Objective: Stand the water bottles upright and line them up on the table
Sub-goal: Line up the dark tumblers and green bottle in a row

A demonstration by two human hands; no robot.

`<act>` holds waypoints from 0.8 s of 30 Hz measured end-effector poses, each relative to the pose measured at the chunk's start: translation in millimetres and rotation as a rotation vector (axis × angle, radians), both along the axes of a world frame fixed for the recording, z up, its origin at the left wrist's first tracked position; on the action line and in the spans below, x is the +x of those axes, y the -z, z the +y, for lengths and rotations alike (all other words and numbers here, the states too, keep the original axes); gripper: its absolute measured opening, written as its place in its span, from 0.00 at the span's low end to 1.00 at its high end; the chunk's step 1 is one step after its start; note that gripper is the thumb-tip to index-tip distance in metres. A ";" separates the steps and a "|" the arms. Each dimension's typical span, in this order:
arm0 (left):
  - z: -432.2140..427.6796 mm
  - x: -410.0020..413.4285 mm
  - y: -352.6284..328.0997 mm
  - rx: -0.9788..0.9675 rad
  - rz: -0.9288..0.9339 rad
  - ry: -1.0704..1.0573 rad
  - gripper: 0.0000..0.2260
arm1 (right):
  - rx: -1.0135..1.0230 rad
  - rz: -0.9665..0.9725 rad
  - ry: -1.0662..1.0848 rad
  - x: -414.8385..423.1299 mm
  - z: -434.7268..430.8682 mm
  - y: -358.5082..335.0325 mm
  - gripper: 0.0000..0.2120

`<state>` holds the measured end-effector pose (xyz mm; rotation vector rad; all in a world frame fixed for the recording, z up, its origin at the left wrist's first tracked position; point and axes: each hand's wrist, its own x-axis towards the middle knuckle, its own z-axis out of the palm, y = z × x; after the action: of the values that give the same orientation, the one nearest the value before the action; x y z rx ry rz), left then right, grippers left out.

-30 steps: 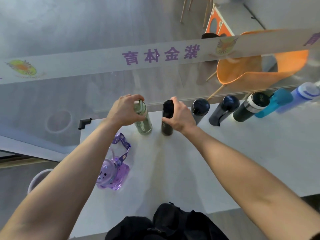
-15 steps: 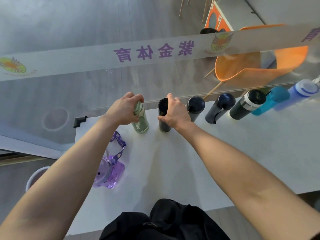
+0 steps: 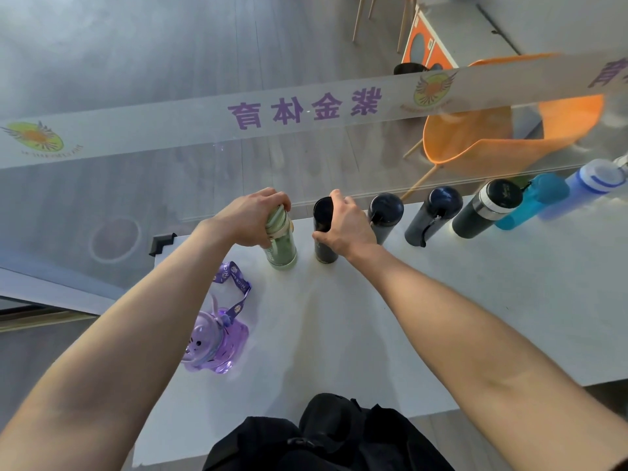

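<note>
Left hand (image 3: 249, 217) grip closed around the green bottle (image 3: 281, 244) cap; right hand (image 3: 346, 226) closed on the black bottle (image 3: 324, 232) beside it. Rigid, smooth, likely top-heavy: hold mid-body.

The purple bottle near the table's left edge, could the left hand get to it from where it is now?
Probably yes. The purple bottle stands apart from the row, with bare table around it, but the left hand is closed on the green bottle and must release first.

Seven bottles (image 3: 431, 215) upright in a row, purple bottle (image 3: 214, 345) apart
</note>
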<state>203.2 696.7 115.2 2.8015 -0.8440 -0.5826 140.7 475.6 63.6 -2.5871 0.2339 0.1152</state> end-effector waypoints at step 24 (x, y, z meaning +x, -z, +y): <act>103.0 -80.3 -16.6 0.073 0.089 -0.436 0.35 | 0.049 -0.391 -0.312 -70.1 40.9 -13.8 0.10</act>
<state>123.0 799.7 131.7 2.8639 -0.1837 -0.6640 70.5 516.5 77.4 -2.5151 -0.3118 -0.2686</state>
